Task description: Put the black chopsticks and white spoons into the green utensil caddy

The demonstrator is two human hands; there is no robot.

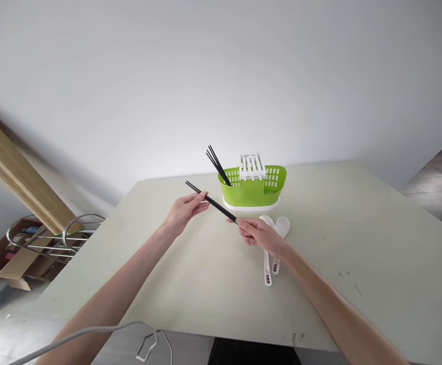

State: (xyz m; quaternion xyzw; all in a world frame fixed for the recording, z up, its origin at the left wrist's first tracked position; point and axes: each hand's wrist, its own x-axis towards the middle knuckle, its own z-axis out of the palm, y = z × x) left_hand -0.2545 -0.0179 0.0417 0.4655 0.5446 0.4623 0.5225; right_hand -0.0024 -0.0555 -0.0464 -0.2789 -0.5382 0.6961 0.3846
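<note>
Black chopsticks [221, 208] lie slanted in the air between my two hands, just in front of the basket. My left hand [188, 209] is closed on them near their upper left end, thumb on top. At their lower right end, my right hand [258, 233] pinches them. Behind stands a green utensil basket [251, 195] with a white base and a white slatted piece [252, 166] across its middle. More black chopsticks [216, 165] lean out of its left compartment. Two white spoons [268, 268] rest on the table, partly hidden under my right hand.
The pale table [190, 299] meets the wall at the back. A grey cable [91, 330] crosses at the lower left. Beside the table on the left are a metal rack [53, 242], an open cardboard box [19, 256] and a long cardboard piece [23, 177].
</note>
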